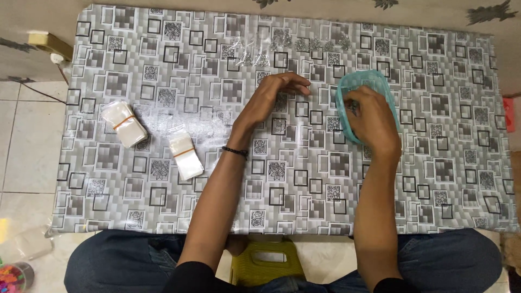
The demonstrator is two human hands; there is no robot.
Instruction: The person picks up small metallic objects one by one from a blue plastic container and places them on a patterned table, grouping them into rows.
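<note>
My right hand (373, 120) reaches into a small teal plastic tub (358, 81) right of the table's middle; its fingertips are inside and what they pinch is hidden. My left hand (277, 93) rests flat on the grey patterned tablecloth (304, 179) just left of the tub, fingers curved and apart, holding nothing. A dark band sits on that wrist. Small clear packets (293, 44) with little silvery pieces lie in a row beyond both hands.
Two stacks of clear bags bound with rubber bands lie at the left, one (126, 122) farther out, one (185, 154) nearer me. A yellow-green stool (266, 263) shows between my knees. A jar of coloured bits (13, 275) stands on the floor at bottom left.
</note>
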